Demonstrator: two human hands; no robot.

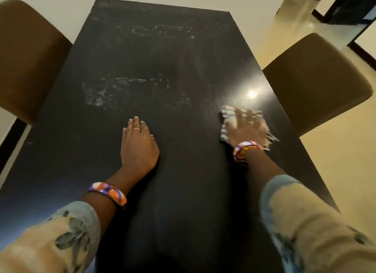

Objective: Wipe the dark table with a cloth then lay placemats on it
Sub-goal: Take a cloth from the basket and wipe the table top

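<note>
your patterned sleeves (61,238) reach forward; left hand (138,144) lies flat, fingers relaxed, on the dark table (142,69). right hand (247,128), blurred, presses spread fingers onto the cloth (225,120) beneath it.

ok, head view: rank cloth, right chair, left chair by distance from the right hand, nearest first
1. cloth: directly under the right hand, pressed onto the table.
2. right chair: just beyond the table's right edge, beside that hand.
3. left chair: across the table, on the far left side.
</note>
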